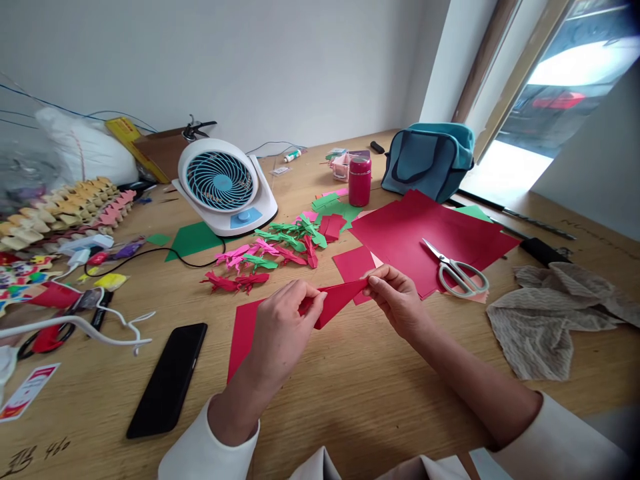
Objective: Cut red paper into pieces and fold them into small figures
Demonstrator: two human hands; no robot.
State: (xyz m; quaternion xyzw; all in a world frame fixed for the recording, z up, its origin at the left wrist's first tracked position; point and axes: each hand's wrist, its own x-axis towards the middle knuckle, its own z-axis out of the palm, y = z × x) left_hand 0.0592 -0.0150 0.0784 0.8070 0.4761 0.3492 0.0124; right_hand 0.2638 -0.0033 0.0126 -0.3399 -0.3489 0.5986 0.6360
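A folded piece of red paper (341,301) is stretched between my two hands, just above the wooden table. My left hand (287,320) pinches its left end between thumb and fingers. At the other end, my right hand (395,293) grips a pointed corner. Under my left hand lies a flat red sheet (243,327), partly covered by the hand. Just behind the folded paper rests a small red square of paper (353,262). Folded paper figures in green, pink and red (280,243) lie in a loose pile beyond my hands.
Scissors (457,272) rest on large red sheets (400,233) at right, near a crumpled cloth (545,320). A black phone (167,380) lies front left. Farther back stand a white fan (225,187), a red flask (359,181) and a blue bag (425,163).
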